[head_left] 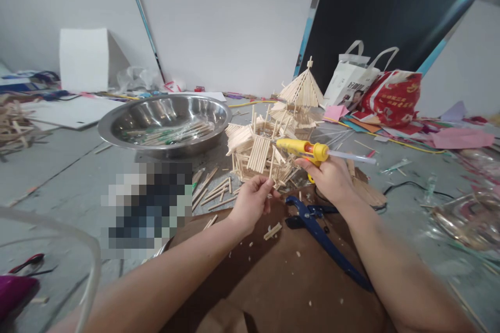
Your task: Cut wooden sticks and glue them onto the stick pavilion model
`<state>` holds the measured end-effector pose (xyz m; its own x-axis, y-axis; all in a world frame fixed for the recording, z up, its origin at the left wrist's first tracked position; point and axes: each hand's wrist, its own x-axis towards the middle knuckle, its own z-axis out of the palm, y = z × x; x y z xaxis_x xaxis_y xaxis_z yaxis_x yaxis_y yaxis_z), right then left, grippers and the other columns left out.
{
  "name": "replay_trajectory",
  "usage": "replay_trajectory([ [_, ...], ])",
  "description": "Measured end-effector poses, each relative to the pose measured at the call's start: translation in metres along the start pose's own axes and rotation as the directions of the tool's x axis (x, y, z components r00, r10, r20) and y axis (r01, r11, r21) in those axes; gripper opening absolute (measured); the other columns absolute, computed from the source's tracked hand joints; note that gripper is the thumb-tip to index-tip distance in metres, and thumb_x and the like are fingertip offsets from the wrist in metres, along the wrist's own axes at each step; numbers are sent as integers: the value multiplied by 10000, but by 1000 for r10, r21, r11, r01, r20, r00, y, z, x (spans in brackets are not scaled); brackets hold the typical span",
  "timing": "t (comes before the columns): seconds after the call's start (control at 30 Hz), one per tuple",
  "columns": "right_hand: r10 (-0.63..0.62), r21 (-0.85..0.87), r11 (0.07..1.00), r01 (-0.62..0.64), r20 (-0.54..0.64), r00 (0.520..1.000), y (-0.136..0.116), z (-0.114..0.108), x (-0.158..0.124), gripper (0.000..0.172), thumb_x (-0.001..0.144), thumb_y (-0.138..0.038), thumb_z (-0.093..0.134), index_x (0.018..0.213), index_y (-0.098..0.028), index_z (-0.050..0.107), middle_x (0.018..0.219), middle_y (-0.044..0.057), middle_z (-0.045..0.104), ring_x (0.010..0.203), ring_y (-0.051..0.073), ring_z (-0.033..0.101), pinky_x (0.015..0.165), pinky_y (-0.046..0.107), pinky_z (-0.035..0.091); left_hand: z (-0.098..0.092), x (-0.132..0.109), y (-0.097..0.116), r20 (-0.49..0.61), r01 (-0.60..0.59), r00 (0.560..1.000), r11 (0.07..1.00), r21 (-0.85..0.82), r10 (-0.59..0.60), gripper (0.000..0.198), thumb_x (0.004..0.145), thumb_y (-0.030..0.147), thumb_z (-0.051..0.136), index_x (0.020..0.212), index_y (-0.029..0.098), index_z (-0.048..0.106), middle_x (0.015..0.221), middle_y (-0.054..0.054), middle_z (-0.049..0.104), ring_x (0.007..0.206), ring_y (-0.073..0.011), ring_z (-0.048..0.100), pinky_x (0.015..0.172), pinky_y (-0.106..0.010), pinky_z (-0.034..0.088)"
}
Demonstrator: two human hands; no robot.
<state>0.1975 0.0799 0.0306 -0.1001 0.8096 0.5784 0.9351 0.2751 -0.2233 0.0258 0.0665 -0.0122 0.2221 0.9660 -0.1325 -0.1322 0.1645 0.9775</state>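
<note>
One stick-built model point(242, 162), mid-frame on the floor just past the near edge of a brown surface point(273, 281). One slatted panel point(258, 155) slopes on its near face; slats too fine for a firm count. Several sticks poke up from its top.

Two hands in play. Left hand point(253, 200): thumb and fingers pinched together on one thin stick point(271, 169), upright in front of the model. Right hand point(332, 179): wrapped round one yellow glue gun point(299, 150), nozzle pointing left, close to the panel; can't tell if it touches. One clear glue stick point(351, 156) juts out the back of the gun.

Directly behind: one pointed roof point(302, 88) over more stick tiers. Can't tell whether it joins the near model.

On the brown surface: one blue-handled cutter point(328, 250) below the right hand, one small clump of short sticks point(272, 231), scattered chips.

Left of the model: loose sticks point(221, 192), over half a dozen, overlapping. Beyond them, one steel basin point(113, 135) holding bagged sticks point(183, 132), bag count unclear.

Back right: two bags side by side, one white tote point(347, 80) with two loop handles, one red bag point(392, 96).
</note>
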Motion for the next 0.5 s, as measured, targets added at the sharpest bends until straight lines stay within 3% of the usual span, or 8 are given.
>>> replay_trajectory([
  [0.2,-1,-19,1000,0,-25,1000,2,0,0,403,748,-496,380,681,-179,620,690,86,652,660,222,597,552,290,419,10,1,1,-15,-18,1000,999,-42,17,237,680,377,509,658,155,428,553,42,547,280,-16,347,301,-159,245],
  [0.33,-27,19,999,28,-36,999,4,-10,2,398,757,-474,385,769,-154,621,729,96,650,717,226,592,616,295,421,9,1,-2,-35,-18,999,998,-52,16,234,682,373,507,660,154,428,533,45,531,286,-18,350,306,-158,249],
  [0.5,-2,115,993,-10,106,994,2,-24,3,372,754,-463,397,775,-164,618,710,70,647,705,207,592,593,273,425,5,-5,-9,-49,-82,996,996,-46,80,243,704,387,482,673,155,418,527,51,512,300,-16,356,317,-154,245],
])
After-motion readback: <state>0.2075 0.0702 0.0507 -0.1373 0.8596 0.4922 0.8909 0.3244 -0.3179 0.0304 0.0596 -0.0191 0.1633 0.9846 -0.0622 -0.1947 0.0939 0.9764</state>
